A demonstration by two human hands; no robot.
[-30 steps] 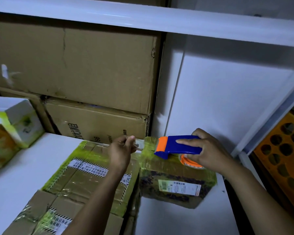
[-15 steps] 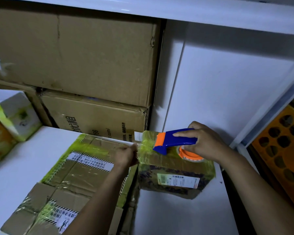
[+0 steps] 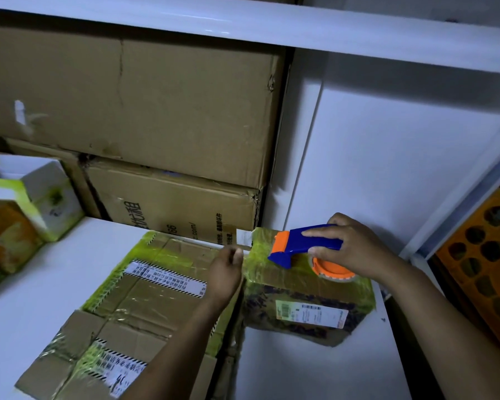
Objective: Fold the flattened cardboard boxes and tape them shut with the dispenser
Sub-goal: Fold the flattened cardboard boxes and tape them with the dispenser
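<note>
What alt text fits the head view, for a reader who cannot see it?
A right hand holds a blue and orange tape dispenser on a small taped box, while the left hand pinches the tape at its left edge. Larger cardboard boxes stand behind.

Storeroom: stacked cartons (image 3: pixel 133 111), white shelving (image 3: pixel 243 27).

Behind the surface's (image 3: pixel 41 298) back edge, a big carton (image 3: pixel 156 105) sits on a printed carton (image 3: pixel 179 209), under a white shelf (image 3: pixel 243 27). At the left edge a white-and-green box (image 3: pixel 49 197) touches an orange pack (image 3: pixel 6 238). Past the right edge stands an orange crate (image 3: pixel 485 269) with round holes.
</note>
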